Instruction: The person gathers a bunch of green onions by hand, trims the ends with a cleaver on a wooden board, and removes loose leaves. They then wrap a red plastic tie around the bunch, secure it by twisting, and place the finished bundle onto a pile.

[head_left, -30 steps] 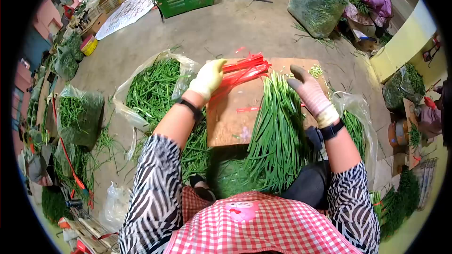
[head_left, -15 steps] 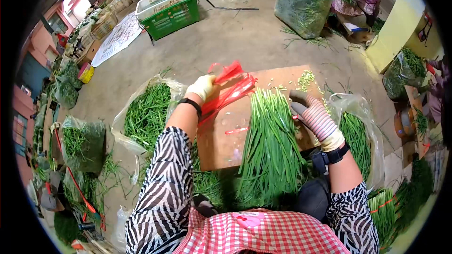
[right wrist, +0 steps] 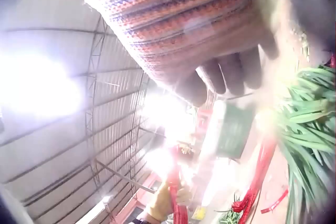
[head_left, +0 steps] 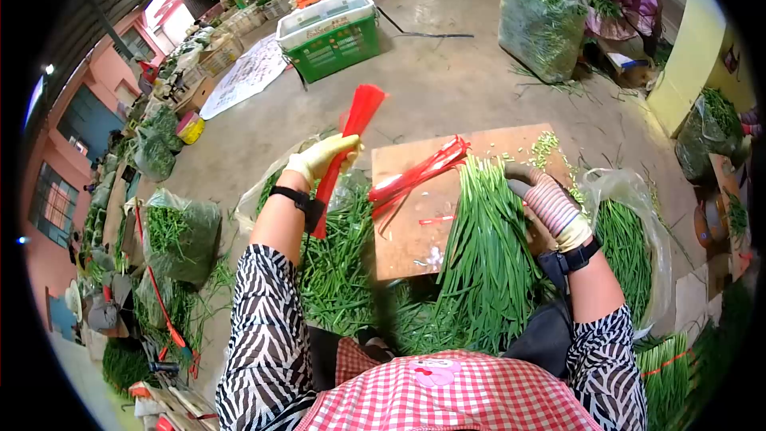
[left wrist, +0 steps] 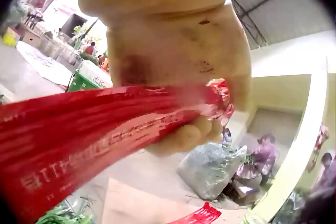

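Observation:
In the head view my left hand (head_left: 317, 161), in a pale yellow glove, grips a bundle of red plastic strips (head_left: 361, 110) raised left of the board. Printing shows on these strips (left wrist: 94, 134) in the left wrist view. A bunch of green garlic chives (head_left: 488, 231) lies on the wooden board (head_left: 399, 243), its pale cut ends pointing away from me. My right hand (head_left: 550, 199), in a striped glove with dark fingers, is beside those pale ends. Its fingers (right wrist: 233, 74) hang loosely bent in the right wrist view. More red strips (head_left: 423, 168) lie on the board.
Open plastic bags of loose greens (head_left: 343, 247) and of chives (head_left: 622, 243) flank the board. Small pale trimmings (head_left: 545, 148) lie at its far right corner. A green crate (head_left: 331, 48) stands ahead, and a person in purple (head_left: 638, 0) sits at the far right.
My left hand has lifted a bundle of red strips up and left off the board, leaving others there. The right hand stays beside the chives. The head view has shifted.

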`<state>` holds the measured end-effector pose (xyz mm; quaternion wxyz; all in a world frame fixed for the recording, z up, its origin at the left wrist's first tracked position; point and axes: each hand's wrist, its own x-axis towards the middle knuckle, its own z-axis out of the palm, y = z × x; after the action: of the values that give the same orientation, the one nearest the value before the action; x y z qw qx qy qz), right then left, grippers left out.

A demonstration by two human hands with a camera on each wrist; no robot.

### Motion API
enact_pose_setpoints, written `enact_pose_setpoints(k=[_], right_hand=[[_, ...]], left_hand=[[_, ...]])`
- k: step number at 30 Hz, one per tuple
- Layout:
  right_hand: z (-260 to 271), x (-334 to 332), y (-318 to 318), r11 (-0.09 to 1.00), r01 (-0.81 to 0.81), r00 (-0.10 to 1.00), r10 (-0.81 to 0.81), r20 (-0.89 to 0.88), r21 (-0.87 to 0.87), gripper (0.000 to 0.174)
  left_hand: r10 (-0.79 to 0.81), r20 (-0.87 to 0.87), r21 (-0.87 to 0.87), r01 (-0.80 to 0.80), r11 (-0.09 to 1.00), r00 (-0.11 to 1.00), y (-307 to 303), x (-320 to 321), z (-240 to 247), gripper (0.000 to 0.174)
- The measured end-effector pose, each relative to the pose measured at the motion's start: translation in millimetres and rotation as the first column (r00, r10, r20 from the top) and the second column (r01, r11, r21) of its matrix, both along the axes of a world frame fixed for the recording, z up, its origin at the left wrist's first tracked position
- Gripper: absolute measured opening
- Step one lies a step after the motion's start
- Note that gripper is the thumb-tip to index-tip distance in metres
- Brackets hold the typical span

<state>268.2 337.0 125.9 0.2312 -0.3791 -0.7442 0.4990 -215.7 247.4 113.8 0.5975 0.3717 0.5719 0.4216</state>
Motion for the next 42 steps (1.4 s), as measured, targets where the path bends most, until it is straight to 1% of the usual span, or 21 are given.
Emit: enact_pose_setpoints(k=[1, 3, 4, 5, 7, 8, 9, 11, 12, 13, 15, 16, 18, 21, 22, 25, 26, 30, 33, 38, 42], right_hand=[[2, -1, -2, 1.000, -0.013, 1.000, 0.013, 0.025, 0.028, 0.038], [12, -6, -8, 0.998, -0.025, 0.995, 0.019, 0.100, 0.051, 0.037], [21, -8, -14, 0.999, -0.017, 0.989, 0.009, 0.150, 0.048, 0.037], [28, -9, -19, 0.999, -0.002, 0.980, -0.007, 0.201, 0.045, 0.037], [2, -21, -9, 0.989, -0.040, 0.995, 0.027, 0.095, 0.143, 0.037], [-8, -25, -4, 0.979, -0.054, 0.998, 0.046, 0.043, 0.196, 0.037], [-5, -33, -11, 0.996, -0.035, 0.999, 0.037, -0.021, 0.078, 0.039], [-11, -56, -10, 0.991, -0.114, 0.993, 0.116, -0.027, 0.071, 0.049], [-1, -70, -17, 0.991, -0.130, 0.991, 0.129, -0.040, -0.021, 0.055], [9, -83, -28, 0.983, -0.142, 0.989, 0.136, -0.053, -0.116, 0.061], [22, -101, -55, 0.961, -0.090, 0.979, 0.037, -0.201, -0.261, 0.066], [26, -108, -59, 0.962, -0.094, 0.986, 0.054, -0.158, -0.258, 0.063], [26, -118, -61, 0.979, -0.062, 0.996, 0.049, -0.069, -0.195, 0.052], [20, -109, -79, 0.996, 0.027, 0.995, -0.035, -0.093, -0.087, 0.048], [18, -107, -84, 0.993, 0.039, 0.993, -0.050, -0.105, -0.109, 0.045], [12, -99, -96, 0.987, 0.027, 0.987, -0.052, -0.153, -0.157, 0.041], [15, -98, -101, 0.984, 0.057, 0.989, -0.079, -0.129, -0.172, 0.036], [27, -84, -122, 0.982, 0.029, 0.958, -0.080, -0.276, -0.185, 0.028], [24, -79, -124, 0.981, 0.025, 0.957, -0.078, -0.280, -0.190, 0.029], [26, -79, -128, 0.997, 0.076, 0.989, -0.076, -0.126, -0.003, 0.037], [21, -73, -124, 0.984, 0.119, 0.991, -0.126, -0.047, -0.131, 0.042]], left_hand=[[-0.010, 0.067, 0.007, 0.010, 1.000, 0.998, -6, 0, -4, 0.043], [0.029, 0.034, 0.031, -0.030, 0.999, 0.999, -24, 11, 2, 0.053], [-0.067, 0.118, 0.089, 0.057, 0.994, 0.991, -27, 9, -3, 0.059], [-0.085, 0.173, 0.091, 0.070, 0.993, 0.981, -31, 15, -1, 0.057], [-0.051, 0.105, 0.058, 0.045, 0.997, 0.993, -42, 37, 6, 0.055], [-0.048, 0.122, 0.110, 0.034, 0.993, 0.991, -45, 47, 2, 0.053], [-0.089, 0.087, 0.185, 0.072, 0.980, 0.992, -49, 59, 2, 0.050], [-0.048, 0.077, 0.249, 0.028, 0.968, 0.996, -55, 88, -2, 0.045], [-0.013, 0.062, 0.239, -0.003, 0.971, 0.998, -58, 101, -6, 0.044], [-0.043, -0.038, 0.268, 0.052, 0.962, 0.998, -64, 115, -5, 0.040], [0.021, -0.218, 0.184, 0.020, 0.983, 0.976, -83, 158, 12, 0.035], [-0.022, -0.234, 0.235, 0.079, 0.969, 0.972, -89, 170, 5, 0.032], [-0.021, -0.206, 0.263, 0.076, 0.962, 0.978, -100, 197, 2, 0.032], [0.061, -0.142, 0.274, -0.020, 0.962, 0.988, -118, 222, -4, 0.032], [0.080, -0.096, 0.313, -0.046, 0.949, 0.992, -123, 227, -13, 0.036], [0.096, 0.074, 0.260, -0.112, 0.959, 0.993, -136, 238, -15, 0.041], [0.093, 0.083, 0.283, -0.113, 0.953, 0.992, -139, 240, -16, 0.041], [0.088, 0.273, 0.282, -0.168, 0.945, 0.958, -153, 250, -10, 0.033], [0.082, 0.248, 0.285, -0.154, 0.946, 0.965, -151, 248, -20, 0.037], [0.173, 0.173, 0.280, -0.217, 0.935, 0.970, -155, 254, -13, 0.030], [0.187, 0.086, 0.319, -0.205, 0.925, 0.979, -155, 263, -10, 0.030]])
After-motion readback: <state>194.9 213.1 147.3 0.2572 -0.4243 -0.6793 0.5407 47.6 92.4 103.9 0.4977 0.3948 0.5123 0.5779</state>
